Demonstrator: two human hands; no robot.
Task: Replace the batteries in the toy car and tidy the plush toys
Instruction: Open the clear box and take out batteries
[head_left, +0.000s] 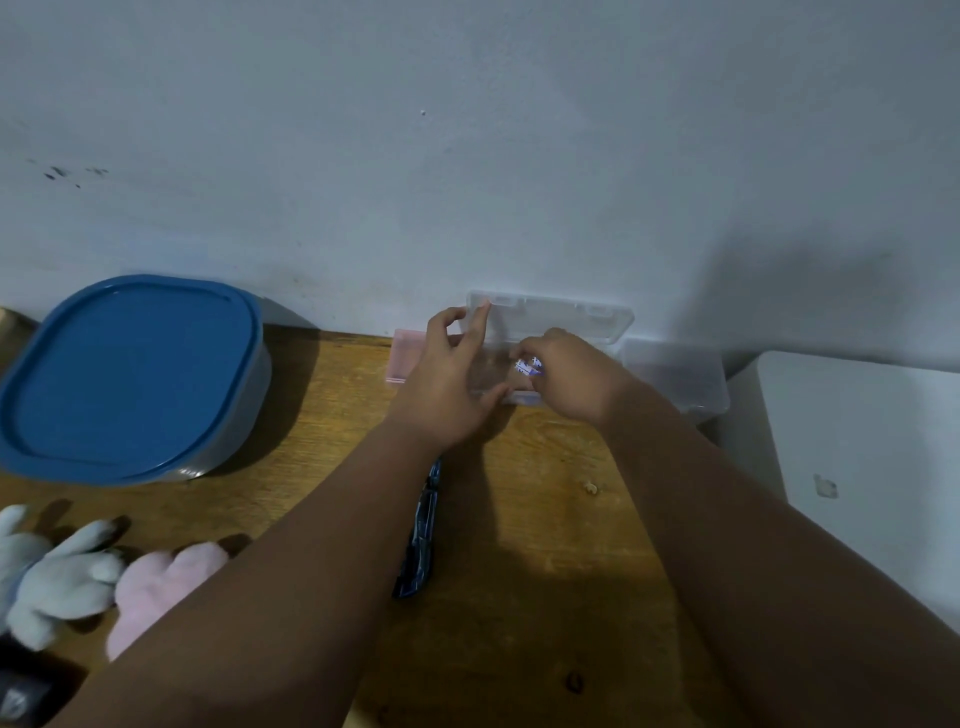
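A small clear plastic box (566, 317) stands against the wall at the back of the wooden table, its lid raised. My left hand (447, 379) holds the box's left side, with a finger up on the lid's corner. My right hand (571, 379) is inside the box, pinching a small white and blue pack (530, 365), possibly batteries. A dark blue patterned object (421, 530) lies on the table under my left forearm; what it is cannot be told. A white plush toy (52, 577) and a pink plush toy (156, 587) lie at the lower left.
A large container with a blue lid (130, 374) stands at the back left. A pink flat box (405, 356) sits left of the clear box, another clear box (680, 379) on its right. A white surface (857, 447) adjoins the table (545, 519) at the right. A dark object (21, 691) sits bottom left.
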